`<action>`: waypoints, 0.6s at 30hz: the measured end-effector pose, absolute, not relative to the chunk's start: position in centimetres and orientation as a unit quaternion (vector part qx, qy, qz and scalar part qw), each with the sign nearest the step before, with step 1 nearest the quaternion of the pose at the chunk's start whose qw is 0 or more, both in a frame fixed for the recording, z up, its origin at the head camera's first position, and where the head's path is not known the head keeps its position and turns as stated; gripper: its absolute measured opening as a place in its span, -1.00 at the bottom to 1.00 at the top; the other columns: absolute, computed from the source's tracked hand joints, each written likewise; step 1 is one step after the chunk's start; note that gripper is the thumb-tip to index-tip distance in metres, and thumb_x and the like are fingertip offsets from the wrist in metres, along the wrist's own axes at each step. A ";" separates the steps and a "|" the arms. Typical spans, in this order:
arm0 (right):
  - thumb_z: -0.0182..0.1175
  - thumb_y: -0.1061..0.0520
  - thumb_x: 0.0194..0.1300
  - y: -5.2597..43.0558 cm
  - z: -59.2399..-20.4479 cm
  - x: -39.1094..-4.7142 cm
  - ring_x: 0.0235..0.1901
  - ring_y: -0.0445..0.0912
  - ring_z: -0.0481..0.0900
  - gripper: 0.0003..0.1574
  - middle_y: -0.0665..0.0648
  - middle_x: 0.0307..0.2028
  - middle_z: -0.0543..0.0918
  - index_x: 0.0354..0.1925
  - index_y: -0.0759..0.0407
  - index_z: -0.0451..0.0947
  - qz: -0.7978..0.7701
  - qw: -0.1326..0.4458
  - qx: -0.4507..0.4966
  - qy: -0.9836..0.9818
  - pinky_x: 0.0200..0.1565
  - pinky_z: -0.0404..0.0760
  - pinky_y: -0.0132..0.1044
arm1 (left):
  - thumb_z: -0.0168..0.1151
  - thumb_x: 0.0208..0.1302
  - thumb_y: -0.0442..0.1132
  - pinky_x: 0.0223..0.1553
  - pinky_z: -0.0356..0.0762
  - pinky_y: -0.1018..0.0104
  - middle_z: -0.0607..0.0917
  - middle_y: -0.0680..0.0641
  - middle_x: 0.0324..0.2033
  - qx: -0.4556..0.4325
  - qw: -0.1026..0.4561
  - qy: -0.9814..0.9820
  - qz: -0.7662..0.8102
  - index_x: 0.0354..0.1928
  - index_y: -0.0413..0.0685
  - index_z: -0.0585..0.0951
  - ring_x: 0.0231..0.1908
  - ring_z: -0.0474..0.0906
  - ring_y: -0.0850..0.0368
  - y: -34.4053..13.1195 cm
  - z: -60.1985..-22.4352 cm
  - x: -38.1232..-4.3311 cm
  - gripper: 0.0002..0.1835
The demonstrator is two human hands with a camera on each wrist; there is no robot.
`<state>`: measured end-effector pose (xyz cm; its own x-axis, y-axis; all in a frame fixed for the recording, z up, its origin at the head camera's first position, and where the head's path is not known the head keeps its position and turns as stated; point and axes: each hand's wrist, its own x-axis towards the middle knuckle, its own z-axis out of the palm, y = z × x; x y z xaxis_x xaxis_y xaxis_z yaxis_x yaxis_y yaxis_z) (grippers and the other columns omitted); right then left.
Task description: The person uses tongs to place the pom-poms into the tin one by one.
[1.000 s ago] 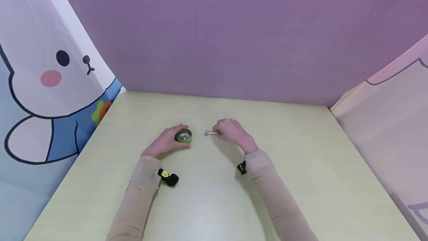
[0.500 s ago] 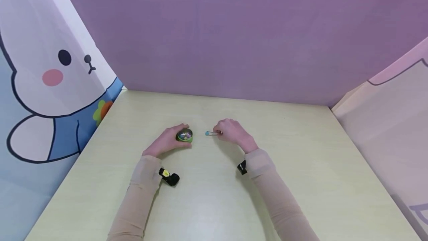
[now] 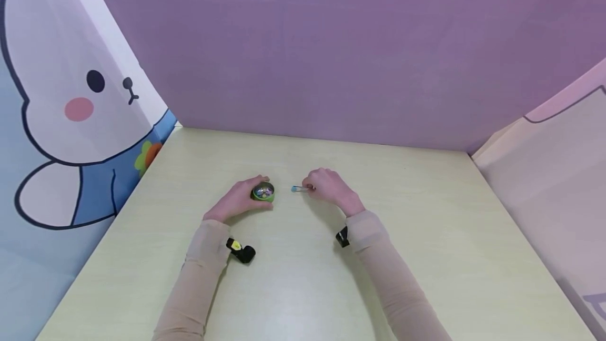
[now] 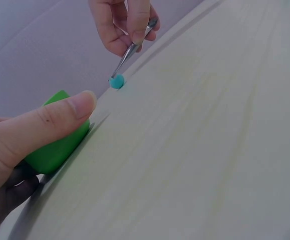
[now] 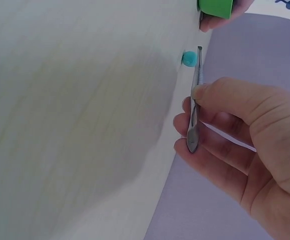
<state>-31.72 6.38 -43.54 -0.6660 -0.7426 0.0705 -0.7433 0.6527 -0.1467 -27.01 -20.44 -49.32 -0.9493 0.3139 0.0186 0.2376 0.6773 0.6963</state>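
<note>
My left hand (image 3: 236,200) grips a small round green container (image 3: 265,199) standing on the table, thumb on the near side and fingers on the far side. Its dark inside holds several shiny, multicoloured pieces. To the right, my right hand (image 3: 329,186) pinches metal tweezers (image 5: 200,76) between thumb and fingers. Their tips point left toward the container. A small turquoise ball (image 5: 189,58) lies at the tweezer tips, close over its shadow on the tabletop. In the left wrist view, the tips overlap the top of the ball (image 4: 116,81).
The pale wood table (image 3: 293,288) runs back to a purple partition (image 3: 322,57). A panel with a cartoon rabbit (image 3: 52,67) borders the left side, and a pale panel (image 3: 558,188) the right. Black wrist cameras hang near both cuffs.
The tweezer tips have drawn together at the turquoise ball; earlier they stood spread. Both hands stay almost in place, and the head view has shifted slightly.
</note>
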 end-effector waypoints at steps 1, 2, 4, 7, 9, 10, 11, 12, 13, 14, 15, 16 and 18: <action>0.21 0.37 0.23 6.4 -43.6 -31.7 -0.55 -0.22 0.18 -0.61 -0.06 -0.61 0.37 -0.64 0.04 0.40 0.082 0.001 0.408 -0.909 -0.52 0.11 -0.46 | 0.47 0.09 0.13 0.41 0.34 -0.11 0.37 -0.22 0.43 0.151 0.051 0.914 0.372 0.45 -0.07 0.31 0.38 0.36 -0.18 -20.4 -49.3 -27.0 -0.06; 0.21 0.37 0.22 6.3 -43.6 -31.8 -0.55 -0.22 0.17 -0.60 -0.06 -0.61 0.36 -0.65 0.04 0.40 0.082 0.001 0.408 -0.909 -0.52 0.10 -0.45 | 0.47 0.08 0.14 0.41 0.34 -0.11 0.38 -0.22 0.43 0.150 0.052 0.914 0.373 0.45 -0.07 0.32 0.38 0.37 -0.17 -20.4 -49.4 -27.0 -0.06; 0.20 0.38 0.22 6.3 -43.7 -31.8 -0.56 -0.22 0.16 -0.60 -0.06 -0.62 0.35 -0.64 0.04 0.39 0.082 -0.001 0.407 -0.910 -0.52 0.10 -0.45 | 0.48 0.08 0.13 0.41 0.35 -0.11 0.37 -0.22 0.43 0.151 0.052 0.914 0.374 0.45 -0.07 0.32 0.38 0.36 -0.18 -20.4 -49.4 -27.0 -0.06; 0.20 0.37 0.23 6.3 -43.8 -31.9 -0.56 -0.22 0.17 -0.63 -0.06 -0.62 0.36 -0.62 0.05 0.45 0.080 -0.006 0.405 -0.911 -0.52 0.10 -0.45 | 0.48 0.08 0.12 0.42 0.33 -0.10 0.35 -0.22 0.45 0.148 0.054 0.913 0.376 0.44 -0.05 0.32 0.41 0.33 -0.18 -20.4 -49.4 -27.0 -0.07; 0.22 0.35 0.25 6.2 -43.8 -31.9 -0.57 -0.22 0.18 -0.68 -0.06 -0.62 0.40 -0.59 0.07 0.53 0.078 -0.010 0.401 -0.913 -0.52 0.12 -0.46 | 0.48 0.08 0.11 0.42 0.33 -0.10 0.35 -0.22 0.44 0.149 0.054 0.912 0.378 0.44 -0.05 0.33 0.40 0.34 -0.17 -20.4 -49.3 -27.0 -0.08; 0.23 0.34 0.25 6.2 -43.8 -31.9 -0.57 -0.22 0.20 -0.71 -0.05 -0.61 0.43 -0.56 0.08 0.57 0.078 -0.011 0.399 -0.914 -0.52 0.13 -0.46 | 0.49 0.08 0.11 0.41 0.34 -0.10 0.36 -0.22 0.44 0.150 0.053 0.912 0.378 0.44 -0.06 0.33 0.39 0.36 -0.17 -20.4 -49.3 -27.0 -0.08; 0.24 0.33 0.26 6.2 -43.8 -31.9 -0.56 -0.23 0.21 -0.74 -0.05 -0.60 0.46 -0.54 0.09 0.61 0.076 -0.012 0.397 -0.914 -0.52 0.15 -0.47 | 0.48 0.08 0.11 0.40 0.36 -0.10 0.37 -0.22 0.43 0.152 0.052 0.912 0.377 0.44 -0.06 0.33 0.37 0.38 -0.17 -20.4 -49.3 -27.0 -0.08; 0.24 0.32 0.27 6.2 -43.8 -31.9 -0.56 -0.23 0.22 -0.76 -0.04 -0.59 0.49 -0.51 0.09 0.64 0.076 -0.013 0.396 -0.915 -0.52 0.17 -0.47 | 0.48 0.09 0.11 0.39 0.37 -0.10 0.39 -0.22 0.42 0.152 0.051 0.913 0.376 0.44 -0.06 0.33 0.36 0.40 -0.17 -20.5 -49.3 -27.0 -0.08; 0.25 0.32 0.27 6.1 -43.8 -31.9 -0.56 -0.23 0.24 -0.77 -0.04 -0.58 0.52 -0.49 0.09 0.66 0.075 -0.013 0.395 -0.916 -0.52 0.18 -0.48 | 0.48 0.09 0.11 0.38 0.38 -0.10 0.39 -0.22 0.41 0.154 0.051 0.913 0.375 0.44 -0.07 0.32 0.34 0.41 -0.17 -20.5 -49.3 -27.0 -0.08; 0.25 0.31 0.27 6.1 -43.8 -31.8 -0.56 -0.23 0.25 -0.79 -0.03 -0.57 0.54 -0.48 0.10 0.68 0.076 -0.014 0.394 -0.916 -0.52 0.19 -0.48 | 0.48 0.09 0.11 0.38 0.39 -0.10 0.41 -0.22 0.41 0.155 0.051 0.913 0.373 0.44 -0.07 0.32 0.33 0.42 -0.16 -20.5 -49.3 -27.0 -0.07; 0.26 0.31 0.27 6.1 -43.9 -31.9 -0.56 -0.23 0.25 -0.79 -0.03 -0.57 0.56 -0.46 0.10 0.69 0.076 -0.015 0.394 -0.916 -0.52 0.19 -0.48 | 0.47 0.09 0.12 0.38 0.39 -0.10 0.41 -0.22 0.40 0.156 0.051 0.914 0.371 0.44 -0.07 0.31 0.33 0.43 -0.16 -20.5 -49.3 -27.1 -0.07; 0.26 0.31 0.27 6.1 -43.9 -31.9 -0.56 -0.23 0.26 -0.79 -0.03 -0.56 0.57 -0.46 0.09 0.70 0.076 -0.015 0.395 -0.916 -0.52 0.20 -0.49 | 0.47 0.09 0.12 0.38 0.39 -0.09 0.41 -0.22 0.41 0.155 0.051 0.915 0.370 0.44 -0.07 0.31 0.34 0.42 -0.16 -20.6 -49.4 -27.1 -0.07; 0.26 0.31 0.27 6.1 -44.1 -31.9 -0.56 -0.23 0.26 -0.79 -0.02 -0.55 0.58 -0.46 0.09 0.70 0.077 -0.015 0.396 -0.915 -0.52 0.20 -0.49 | 0.47 0.09 0.13 0.39 0.38 -0.09 0.41 -0.21 0.41 0.153 0.053 0.915 0.370 0.45 -0.07 0.31 0.35 0.41 -0.15 -20.6 -49.4 -27.1 -0.06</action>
